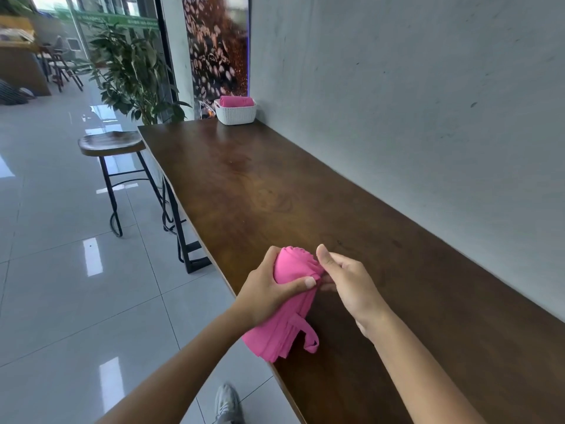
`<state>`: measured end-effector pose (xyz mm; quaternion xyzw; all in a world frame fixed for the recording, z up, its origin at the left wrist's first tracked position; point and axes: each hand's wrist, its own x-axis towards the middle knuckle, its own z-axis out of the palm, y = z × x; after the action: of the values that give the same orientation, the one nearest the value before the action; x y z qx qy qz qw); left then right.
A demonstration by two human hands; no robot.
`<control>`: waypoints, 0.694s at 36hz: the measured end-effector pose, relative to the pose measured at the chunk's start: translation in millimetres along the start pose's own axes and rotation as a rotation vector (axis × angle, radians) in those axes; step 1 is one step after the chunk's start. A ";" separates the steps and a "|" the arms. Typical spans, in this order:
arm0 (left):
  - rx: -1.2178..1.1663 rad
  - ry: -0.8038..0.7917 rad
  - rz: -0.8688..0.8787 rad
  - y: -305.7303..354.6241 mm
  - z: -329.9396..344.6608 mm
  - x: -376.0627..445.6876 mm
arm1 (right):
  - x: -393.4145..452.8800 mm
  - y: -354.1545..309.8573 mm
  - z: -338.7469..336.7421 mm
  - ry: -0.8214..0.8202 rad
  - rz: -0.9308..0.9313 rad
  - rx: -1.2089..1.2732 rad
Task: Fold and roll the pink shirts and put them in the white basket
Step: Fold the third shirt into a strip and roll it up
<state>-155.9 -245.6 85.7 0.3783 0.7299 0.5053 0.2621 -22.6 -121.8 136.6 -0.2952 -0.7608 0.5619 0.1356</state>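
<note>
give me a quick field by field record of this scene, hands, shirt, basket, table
left hand: left hand grips the rolled end of the pink shirt
right hand: right hand pinches the roll's edge
shirt state: partly rolled, unrolled tail hangs over the table's near edge
basket: white basket at the far end, already holds a rolled pink shirt
table: long dark wooden table along a grey wall
nearby: wooden stool on the floor side

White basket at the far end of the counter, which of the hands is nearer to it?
Neither clearly. Both the left hand and right hand hold the pink shirt at the near end, far from the white basket.
</note>
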 end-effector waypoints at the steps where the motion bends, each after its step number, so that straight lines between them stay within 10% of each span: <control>1: -0.081 -0.005 -0.020 -0.2 -1.8 0.1 | -2.8 -2.1 -0.1 -0.011 -0.003 0.041; 10: -0.493 0.103 -0.104 -0.7 -7.8 -17.2 | -36.3 7.5 6.8 -0.123 -0.008 0.268; 25: -0.456 0.394 -0.097 -0.4 -25.5 -43.3 | -56.2 27.0 45.9 -0.050 -0.122 0.162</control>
<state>-150.6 -294.8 94.3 0.1693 0.6517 0.7066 0.2176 5.0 -186.0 103.2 -0.2223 -0.7325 0.6194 0.1743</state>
